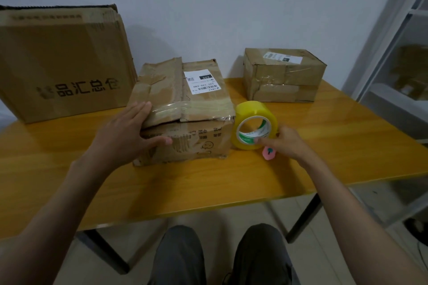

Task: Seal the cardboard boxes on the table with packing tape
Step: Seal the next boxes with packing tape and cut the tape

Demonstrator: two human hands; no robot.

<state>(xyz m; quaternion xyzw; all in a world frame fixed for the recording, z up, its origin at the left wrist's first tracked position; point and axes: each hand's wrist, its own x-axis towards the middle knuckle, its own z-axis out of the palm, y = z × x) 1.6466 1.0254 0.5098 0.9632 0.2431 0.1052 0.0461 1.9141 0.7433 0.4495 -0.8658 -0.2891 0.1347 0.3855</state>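
- Three cardboard boxes on one yellow-orange wooden table (208,183), against a pale wall.
- Large box (62,62), far left: tallest of the three, printed with dark Chinese characters on its near face, flap edges standing up along the top.
- Middle box (185,109), centre of the table: crumpled, one white shipping label on its top right flap, a band of clear tape running across the near end of the top and down the right edge; near flap edge lifted slightly above the front face.
- Small box (283,75), far right, well apart from the middle one: one white label on top, strips of glossy tape across its front.
- One roll of yellow packing tape (254,126), standing on edge just beside the middle box's near right corner, green-and-white core facing the camera.
- One small pink cutter (268,152) with a dark mark, on the table below the roll, partly under the right hand.
- Left hand (129,136): fingers straight along the box's top left edge, thumb stretched across the front face, pressing rather than curling round.
- Right hand (286,143): thumb tip inside the core, fingers curled behind the roll's near rim, pinching the roll.
- Two knees in dark trousers below the near table edge.
- One pale shelf unit (398,58) at the far right.
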